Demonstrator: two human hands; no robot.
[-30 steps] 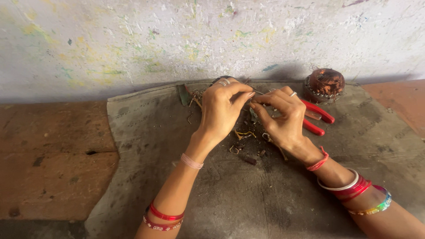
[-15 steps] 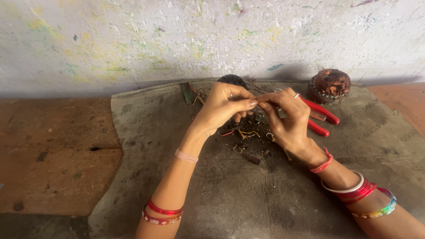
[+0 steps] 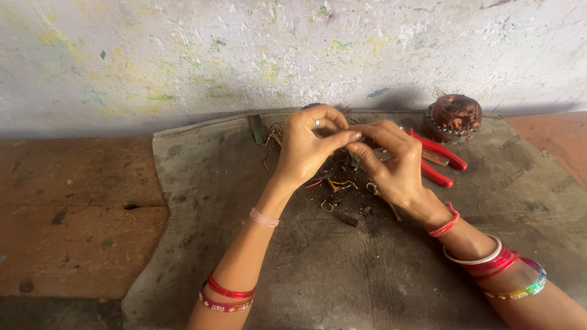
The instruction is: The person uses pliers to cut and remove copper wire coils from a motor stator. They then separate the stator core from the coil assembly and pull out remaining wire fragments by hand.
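Observation:
My left hand [image 3: 312, 150] and my right hand [image 3: 391, 162] meet fingertip to fingertip above a grey cloth mat [image 3: 244, 201]. Together they pinch a small thin piece, too small to name, probably a bit of wire. Below them lies a scatter of wire scraps [image 3: 342, 192], some yellow, some red, some dark. Red-handled pliers [image 3: 440, 160] rest on the mat just right of my right hand. A round motor part wound with copper wire [image 3: 454, 117] stands at the mat's far right corner. Both wrists wear bangles and thread bands.
A stained whitewashed wall [image 3: 244, 55] rises right behind the mat. The mat lies on a reddish-brown floor [image 3: 67, 208] that shows at left and far right. More wire bits and a small green piece [image 3: 258, 129] lie at the mat's far edge.
Both hands have stayed together at the same spot over the scraps, fingers shifting slightly on the small piece. The camera view has drifted a little.

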